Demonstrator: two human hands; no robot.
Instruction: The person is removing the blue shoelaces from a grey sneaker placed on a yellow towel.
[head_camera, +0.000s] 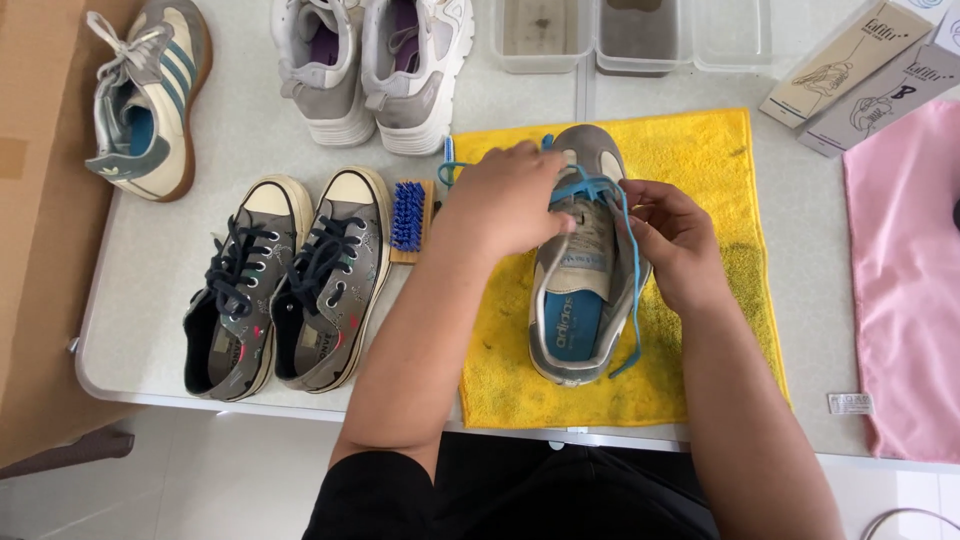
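**Fingers on the blue lace**

Fingertips of the right hand (672, 240) pinch the blue lace (628, 262) beside the tongue; the left hand (505, 195) lies curled over the grey sneaker (583, 290), its fingers bent onto the same lace. That sneaker lies on a yellow towel (700, 180). Left of it sit a blue-bristled brush (408, 218) and two dark canvas shoes (285, 285). Farther back, at the right, two flat slim cartons (860, 75), tan and grey, lie angled, each with a line drawing.

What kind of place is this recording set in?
Likely a shoe-cleaning workstation: several sneaker pairs lined up on a table, a blue-bristled brush, and a yellow towel under the grey sneaker.
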